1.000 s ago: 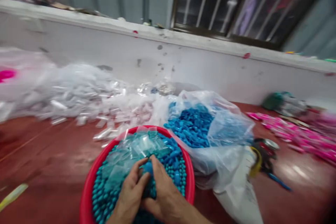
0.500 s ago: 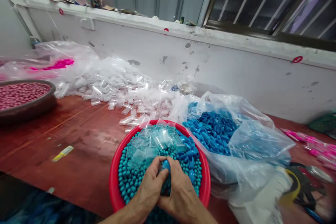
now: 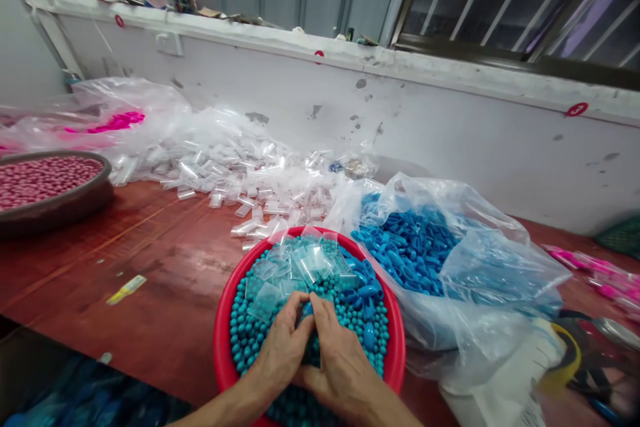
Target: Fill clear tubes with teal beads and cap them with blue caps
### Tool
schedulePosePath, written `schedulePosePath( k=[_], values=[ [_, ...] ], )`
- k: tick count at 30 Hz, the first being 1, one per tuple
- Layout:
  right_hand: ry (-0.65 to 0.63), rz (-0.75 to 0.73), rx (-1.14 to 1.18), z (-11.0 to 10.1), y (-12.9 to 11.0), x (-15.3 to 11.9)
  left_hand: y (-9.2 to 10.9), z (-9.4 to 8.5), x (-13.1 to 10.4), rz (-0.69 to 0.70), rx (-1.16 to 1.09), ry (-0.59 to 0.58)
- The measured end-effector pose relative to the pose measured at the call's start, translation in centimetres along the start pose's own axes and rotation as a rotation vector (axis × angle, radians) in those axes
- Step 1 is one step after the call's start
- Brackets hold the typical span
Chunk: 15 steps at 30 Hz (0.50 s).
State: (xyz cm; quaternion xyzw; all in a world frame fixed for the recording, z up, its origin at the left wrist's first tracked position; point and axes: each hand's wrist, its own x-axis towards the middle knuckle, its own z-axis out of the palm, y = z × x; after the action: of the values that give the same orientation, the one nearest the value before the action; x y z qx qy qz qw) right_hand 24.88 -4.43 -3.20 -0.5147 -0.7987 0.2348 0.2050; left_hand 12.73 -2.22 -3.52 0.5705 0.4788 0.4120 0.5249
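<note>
My left hand (image 3: 281, 341) and my right hand (image 3: 345, 361) meet over a red basin (image 3: 222, 337). Between their fingertips is a small blue plastic piece (image 3: 307, 310), mostly covered by the fingers. Both hands are closed around it; whether anything else is inside the grip is hidden. Turquoise beads (image 3: 243, 333) fill the basin. On top of them lie clear plastic sleeves (image 3: 303, 265) at the far side and more blue plastic caps (image 3: 369, 292) at the right.
A bag of blue caps (image 3: 410, 240) lies right of the basin. Loose clear sleeves (image 3: 260, 177) are heaped behind it. At left stands a brown tray (image 3: 95, 197) of pink beads. Pink pieces (image 3: 605, 273) and a yellow tape roll (image 3: 567, 360) lie at right. A wall (image 3: 450, 140) closes the back.
Both hands have shifted slightly within the basin, and less of the blue piece shows between the fingers. The whole view has moved a little.
</note>
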Motion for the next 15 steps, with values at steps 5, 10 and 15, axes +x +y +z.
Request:
schedulePosePath(
  k=[5, 10, 15],
  values=[
    [0.045, 0.052, 0.06, -1.9, 1.1, 0.6, 1.1, -4.7, -0.8, 0.054, 0.295, 0.054],
    [0.044, 0.029, -0.091, -2.8, 1.8, 1.3, 1.4, -10.7, -0.1, 0.093, 0.744, 0.265],
    [-0.034, 0.004, -0.338, -2.7, 1.4, 2.4, 0.6, -13.2, 0.2, 0.077, 1.17, 0.425]
  ],
)
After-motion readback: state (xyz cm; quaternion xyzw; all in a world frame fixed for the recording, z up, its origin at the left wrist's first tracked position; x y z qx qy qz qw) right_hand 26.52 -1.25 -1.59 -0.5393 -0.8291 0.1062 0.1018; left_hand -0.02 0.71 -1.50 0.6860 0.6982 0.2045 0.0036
